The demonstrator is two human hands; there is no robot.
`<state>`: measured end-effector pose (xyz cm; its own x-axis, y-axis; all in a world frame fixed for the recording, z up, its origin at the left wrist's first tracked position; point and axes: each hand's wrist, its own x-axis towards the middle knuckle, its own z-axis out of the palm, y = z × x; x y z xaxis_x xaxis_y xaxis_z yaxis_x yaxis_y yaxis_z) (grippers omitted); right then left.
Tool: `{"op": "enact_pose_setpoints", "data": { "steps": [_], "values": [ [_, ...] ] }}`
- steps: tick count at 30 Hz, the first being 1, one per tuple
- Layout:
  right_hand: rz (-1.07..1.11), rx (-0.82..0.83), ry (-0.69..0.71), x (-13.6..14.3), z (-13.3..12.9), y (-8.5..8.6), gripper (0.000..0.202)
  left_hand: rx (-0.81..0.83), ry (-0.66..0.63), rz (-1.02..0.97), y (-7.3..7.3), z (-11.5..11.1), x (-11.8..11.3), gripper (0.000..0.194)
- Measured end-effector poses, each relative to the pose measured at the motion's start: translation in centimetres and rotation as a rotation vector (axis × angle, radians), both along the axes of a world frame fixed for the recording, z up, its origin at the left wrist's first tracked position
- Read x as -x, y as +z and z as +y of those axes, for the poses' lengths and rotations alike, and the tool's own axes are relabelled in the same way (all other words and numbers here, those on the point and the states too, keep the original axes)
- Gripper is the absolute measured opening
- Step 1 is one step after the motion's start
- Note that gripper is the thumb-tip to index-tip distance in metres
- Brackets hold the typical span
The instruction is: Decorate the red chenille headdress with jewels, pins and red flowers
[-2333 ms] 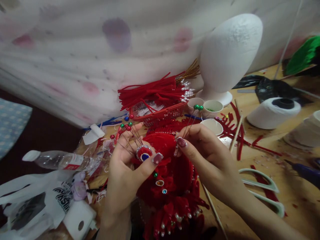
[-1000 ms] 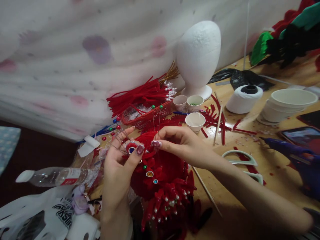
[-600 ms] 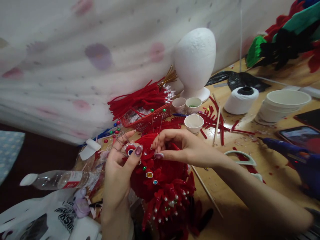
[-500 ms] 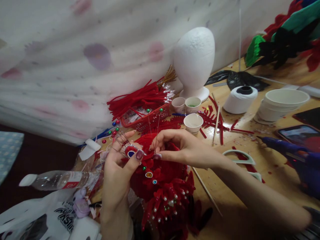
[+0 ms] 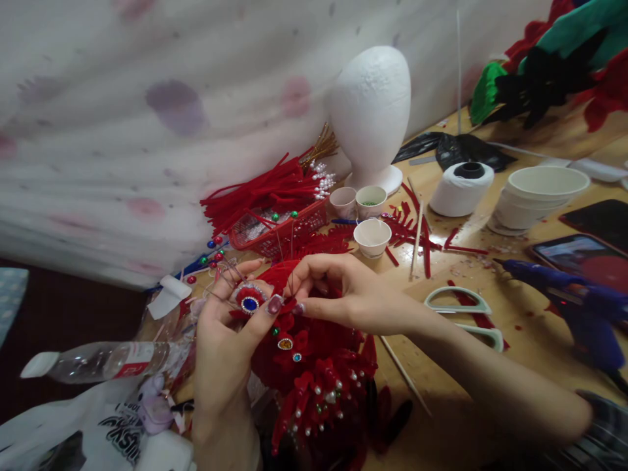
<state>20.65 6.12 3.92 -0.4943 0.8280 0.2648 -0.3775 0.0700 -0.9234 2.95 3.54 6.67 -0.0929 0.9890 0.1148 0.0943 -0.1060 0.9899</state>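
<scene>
A red velvet headdress (image 5: 267, 366) with pearl-tipped flowers and set gems stands below and between my hands. My left hand (image 5: 228, 340) is closed around its upper left side, thumb pressing near the right hand's fingertips. An oval blue gem (image 5: 250, 305) edged with rhinestones shows beside that thumb. Thin wires tipped with red, blue and green beads (image 5: 218, 241) stick out past the left fingers. With thumb and index finger, my right hand (image 5: 343, 291) pinches a thin wire at the headdress; green beads (image 5: 294, 214) top two upright wires above it. The wire's lower end is hidden by fingers.
A red basket (image 5: 265, 243) with red velvet stems sits behind. Nearby are a white foam head (image 5: 370, 111), small cups (image 5: 373, 239), a thread cone (image 5: 461, 190) and stacked bowls (image 5: 520, 209). Scissors (image 5: 483, 307), a glue gun (image 5: 564, 288) and phone lie right; a plastic bottle (image 5: 93, 362) left.
The whole view has shifted slightly, so most things appear farther left. My left hand has turned the blue gem more toward the camera; my right hand still pinches beside the left thumb.
</scene>
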Motion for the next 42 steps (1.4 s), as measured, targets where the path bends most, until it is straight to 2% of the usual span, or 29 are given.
{"op": "enact_pose_setpoints", "data": {
  "steps": [11,20,32,42],
  "values": [
    [0.0,-0.001,-0.002,-0.1,-0.1,0.0,0.011,0.033,0.068,-0.027,0.7,-0.2,-0.9,0.048],
    [-0.001,0.011,0.039,-0.2,0.1,-0.2,0.012,0.044,0.084,-0.033,0.7,-0.2,-1.0,0.05],
    [0.006,0.077,0.049,-0.7,0.2,0.0,0.018,0.059,0.039,-0.061,0.2,0.0,-0.5,0.055],
    [-0.054,0.108,0.026,-0.7,0.4,0.1,0.027,0.083,-0.059,-0.075,0.3,0.0,-0.4,0.046]
  ]
}}
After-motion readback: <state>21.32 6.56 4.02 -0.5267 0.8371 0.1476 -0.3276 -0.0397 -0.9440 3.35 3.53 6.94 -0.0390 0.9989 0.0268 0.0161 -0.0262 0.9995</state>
